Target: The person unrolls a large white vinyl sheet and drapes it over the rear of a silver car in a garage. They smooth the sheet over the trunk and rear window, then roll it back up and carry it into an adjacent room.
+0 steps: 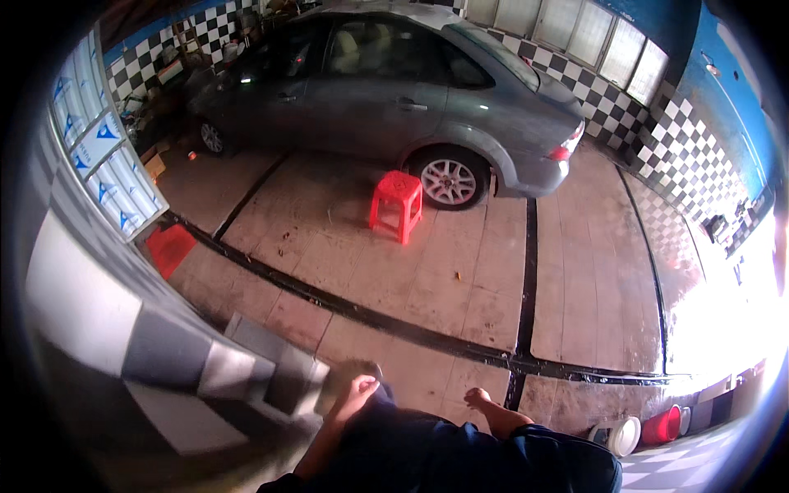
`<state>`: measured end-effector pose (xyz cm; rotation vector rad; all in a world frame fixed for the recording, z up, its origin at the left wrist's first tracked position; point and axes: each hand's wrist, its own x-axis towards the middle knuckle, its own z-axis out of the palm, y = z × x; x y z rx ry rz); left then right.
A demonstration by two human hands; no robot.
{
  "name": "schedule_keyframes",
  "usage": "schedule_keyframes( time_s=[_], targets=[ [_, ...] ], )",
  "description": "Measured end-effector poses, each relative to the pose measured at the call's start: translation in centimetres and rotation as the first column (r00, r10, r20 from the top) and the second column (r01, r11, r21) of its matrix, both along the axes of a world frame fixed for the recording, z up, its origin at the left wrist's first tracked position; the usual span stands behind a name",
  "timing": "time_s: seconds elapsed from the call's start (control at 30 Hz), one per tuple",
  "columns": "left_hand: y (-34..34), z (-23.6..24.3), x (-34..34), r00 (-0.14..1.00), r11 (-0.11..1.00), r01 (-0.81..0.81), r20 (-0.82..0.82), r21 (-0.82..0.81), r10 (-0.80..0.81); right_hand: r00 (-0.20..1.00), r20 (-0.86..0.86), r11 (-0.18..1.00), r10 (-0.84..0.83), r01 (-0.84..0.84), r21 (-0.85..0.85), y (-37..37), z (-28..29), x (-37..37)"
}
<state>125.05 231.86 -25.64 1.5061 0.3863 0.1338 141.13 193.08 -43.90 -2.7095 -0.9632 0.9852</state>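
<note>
My left hand [358, 389] is at the lower middle, beside my dark trouser leg, with its fingers drawn together. Whatever it may hold is too small and blurred to name. A pale blurred shape shows just past its fingertips, perhaps part of my shoe. My right hand [478, 398] hangs low to the right of it, fingers loosely curled, with nothing visible in them. Both hands are well apart from the red plastic stool [399, 187], which stands on the floor ahead. Behind that stool is the rear wheel [449, 178] of a grey car [362, 115].
Dark drain channels [394, 324] cross the tiled floor [386, 271]. A checkered low wall [168, 353] and grey step [279, 374] lie close on my left. A white bucket [626, 436] and red bucket [660, 427] lie at lower right. A red mat [170, 250] is left.
</note>
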Motion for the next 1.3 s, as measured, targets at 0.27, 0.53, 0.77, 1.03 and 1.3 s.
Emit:
schedule_keyframes(
  time_s=[0.27, 0.53, 0.77, 1.03, 1.3],
  targets=[
    [16.2, 7.3, 18.0, 0.970, 0.893, 0.049, -0.235, 0.448, 0.065, 0.294, -0.720, 0.303, -0.628, 0.945, 0.121, 9.8, 5.1, 17.0],
    [30.7, 4.7, 33.4, 0.954, 0.917, 0.040, -0.287, 0.397, 0.082, 0.053, -0.719, 0.371, -0.693, 0.881, -0.292, 18.6, -0.4, 32.3],
    [43.4, -3.5, 38.1, 0.919, 0.686, 0.085, -0.322, 0.723, 0.226, 0.334, -0.656, 0.578, -0.677, 0.793, -0.193, 38.4, -2.7, 56.2],
    [48.1, -17.9, 33.3, 0.718, 0.898, -0.380, -0.541, 0.224, 0.439, 0.679, -0.696, 0.651, -0.235, 0.641, 0.406, 75.7, 6.4, 77.6],
    [59.6, -17.0, 40.8, 0.674, 0.660, -0.661, -0.669, -0.358, 0.312, 0.897, -0.428, 0.837, -0.111, 0.317, 0.445, 90.7, 4.5, 85.0]
  ],
)
